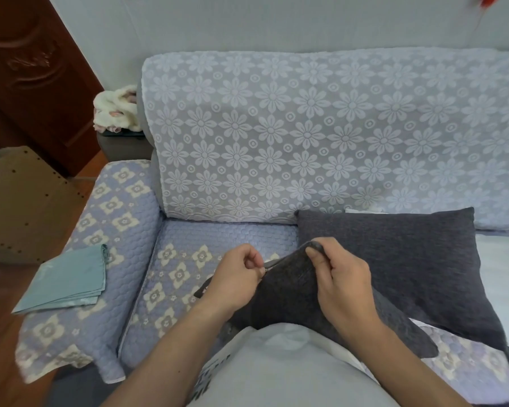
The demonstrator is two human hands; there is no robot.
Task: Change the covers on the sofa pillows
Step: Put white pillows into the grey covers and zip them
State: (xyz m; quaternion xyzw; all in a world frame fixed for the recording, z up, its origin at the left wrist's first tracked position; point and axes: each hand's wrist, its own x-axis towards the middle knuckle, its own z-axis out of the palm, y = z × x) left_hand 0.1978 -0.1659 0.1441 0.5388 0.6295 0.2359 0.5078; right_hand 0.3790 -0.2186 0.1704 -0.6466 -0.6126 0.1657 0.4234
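Left hand (235, 277) apparently pinching zipper (265, 269), knobbly dark pillow (288, 292)

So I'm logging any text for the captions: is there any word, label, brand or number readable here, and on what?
None can be read.
Dark print on the person's light shirt: too blurred and cut off to read.
Small tag on the dark pillow cover: marks unreadable.

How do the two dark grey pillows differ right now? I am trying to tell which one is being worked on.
The near pillow is held up at the person's lap, while the far pillow lies on the sofa seat. The left hand pinches the near pillow's zipper pull and the right hand grips its corner; no hand touches the far pillow. Both have the same dark grey textured cover.
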